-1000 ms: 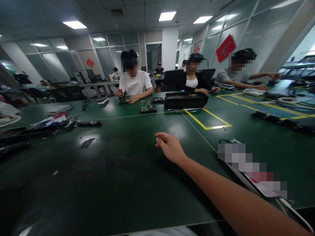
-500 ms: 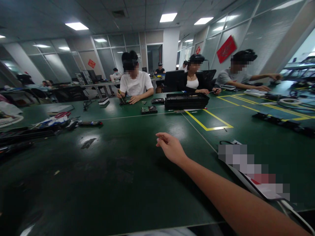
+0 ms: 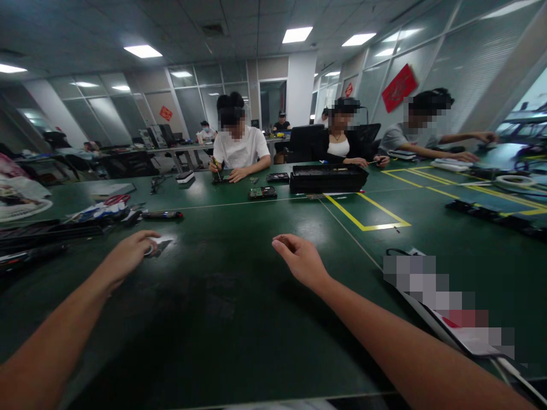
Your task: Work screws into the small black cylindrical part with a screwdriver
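My left hand (image 3: 127, 257) is above the green table (image 3: 239, 353) on the left, fingers curled beside a dark patch (image 3: 161, 246). A small pale, ring-like shape shows at its fingertips, too small to name. Nearer the middle, my right hand (image 3: 302, 261) hovers over the table with thumb and fingers brought together. Whatever it holds is hidden in the curled fingers. The screwdriver-like tool (image 3: 162, 215) lies beyond my left hand, touched by neither hand.
Red-handled scissors (image 3: 116, 199) and dark trays lie at the left. Across the table are a circuit board (image 3: 262, 193), a long black case (image 3: 327, 179) and three seated people working. A white device with a cable (image 3: 465, 330) lies right of my right forearm.
My left hand and forearm have come into view from the left. My right hand stays in nearly the same place, its fingers curled a little more. The view has shifted slightly.
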Action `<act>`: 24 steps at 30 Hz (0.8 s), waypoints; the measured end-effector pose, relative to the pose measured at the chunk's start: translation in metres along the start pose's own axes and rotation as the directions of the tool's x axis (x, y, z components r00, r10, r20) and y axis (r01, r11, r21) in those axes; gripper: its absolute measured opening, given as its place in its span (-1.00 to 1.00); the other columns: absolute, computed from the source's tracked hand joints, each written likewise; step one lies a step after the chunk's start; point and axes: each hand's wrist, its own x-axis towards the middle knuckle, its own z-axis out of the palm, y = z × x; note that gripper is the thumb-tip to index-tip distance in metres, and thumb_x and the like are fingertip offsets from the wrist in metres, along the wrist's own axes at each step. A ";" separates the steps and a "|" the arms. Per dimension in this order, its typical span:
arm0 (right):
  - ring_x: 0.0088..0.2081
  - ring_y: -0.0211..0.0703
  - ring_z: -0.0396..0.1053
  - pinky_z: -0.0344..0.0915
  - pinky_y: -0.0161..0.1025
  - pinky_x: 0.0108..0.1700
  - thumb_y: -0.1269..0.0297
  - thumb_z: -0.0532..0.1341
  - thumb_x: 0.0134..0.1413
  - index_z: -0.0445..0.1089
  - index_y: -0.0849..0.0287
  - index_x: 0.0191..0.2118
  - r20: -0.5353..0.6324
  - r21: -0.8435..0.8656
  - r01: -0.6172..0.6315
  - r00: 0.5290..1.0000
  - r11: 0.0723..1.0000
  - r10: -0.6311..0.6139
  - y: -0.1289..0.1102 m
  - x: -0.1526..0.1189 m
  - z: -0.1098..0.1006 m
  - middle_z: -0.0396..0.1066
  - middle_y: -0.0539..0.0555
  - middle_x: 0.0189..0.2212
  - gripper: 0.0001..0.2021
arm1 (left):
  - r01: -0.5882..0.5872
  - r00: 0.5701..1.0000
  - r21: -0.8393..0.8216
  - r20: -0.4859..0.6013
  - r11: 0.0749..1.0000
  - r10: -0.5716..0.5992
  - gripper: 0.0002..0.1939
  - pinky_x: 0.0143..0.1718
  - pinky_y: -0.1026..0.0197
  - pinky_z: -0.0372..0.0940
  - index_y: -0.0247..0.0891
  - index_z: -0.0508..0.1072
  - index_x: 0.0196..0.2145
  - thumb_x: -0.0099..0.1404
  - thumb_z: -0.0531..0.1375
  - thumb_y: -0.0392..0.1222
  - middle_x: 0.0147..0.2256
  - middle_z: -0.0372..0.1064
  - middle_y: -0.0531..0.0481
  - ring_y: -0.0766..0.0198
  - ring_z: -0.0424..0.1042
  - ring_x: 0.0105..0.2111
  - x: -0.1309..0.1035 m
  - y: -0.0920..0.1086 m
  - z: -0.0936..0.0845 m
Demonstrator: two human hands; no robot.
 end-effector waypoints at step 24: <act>-0.26 -0.12 0.47 0.36 -0.16 -0.18 0.11 0.14 0.27 0.44 0.15 -0.10 -0.126 0.211 0.073 0.991 0.975 -0.047 0.005 -0.002 -0.005 0.53 0.08 -0.29 -0.74 | -0.467 0.797 -0.322 0.249 0.823 0.550 -0.69 0.05 0.05 0.26 -0.11 0.47 -0.06 0.23 0.24 -0.31 -0.06 0.43 0.01 0.15 0.38 -0.03 -0.057 0.114 0.166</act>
